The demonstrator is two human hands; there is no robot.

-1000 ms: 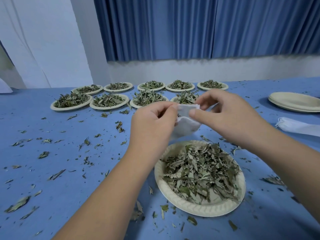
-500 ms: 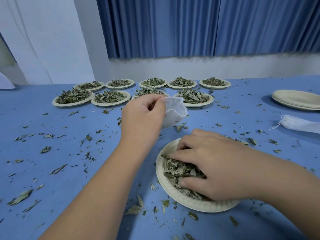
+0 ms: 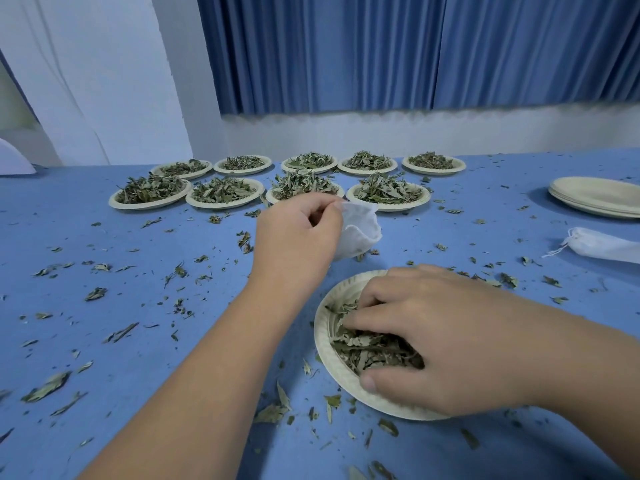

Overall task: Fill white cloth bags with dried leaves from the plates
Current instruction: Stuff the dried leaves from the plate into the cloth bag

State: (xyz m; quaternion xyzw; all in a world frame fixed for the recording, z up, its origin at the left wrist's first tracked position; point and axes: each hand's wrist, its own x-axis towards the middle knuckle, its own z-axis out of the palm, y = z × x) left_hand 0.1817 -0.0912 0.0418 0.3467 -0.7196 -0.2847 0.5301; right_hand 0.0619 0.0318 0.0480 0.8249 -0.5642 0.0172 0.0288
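Fingers (image 3: 367,301) of right hand (image 3: 450,341) curled down into dried leaves (image 3: 370,351), thumb closing in from near side by plate (image 3: 327,341) rim: raking up a clump, not yet lifted. Leaves under fingertips judged v. light, brittle, loose; likely crumble if squeezed, shed from a slack pinch. Take as cupped bunch, gentle pressure.

Beyond those fingers, to their left: left hand (image 3: 298,233) pinches cloth bag (image 3: 360,233) at mouth hem btwn thumb and fingertips. Mouth gapes twd right hand. Cannot tell if bag bottom touches table (image 3: 86,237). Bag judged soft, limp, near weightless; mouth prob. collapses unless hem is held, so grip hem, opp. edge free.

Outward: spare bag (image 3: 602,245) w/ drawstring well right of fingers; empty plate stack (image 3: 595,199) beyond it; nine filled plates (image 3: 221,205) far side; leaf litter all round.
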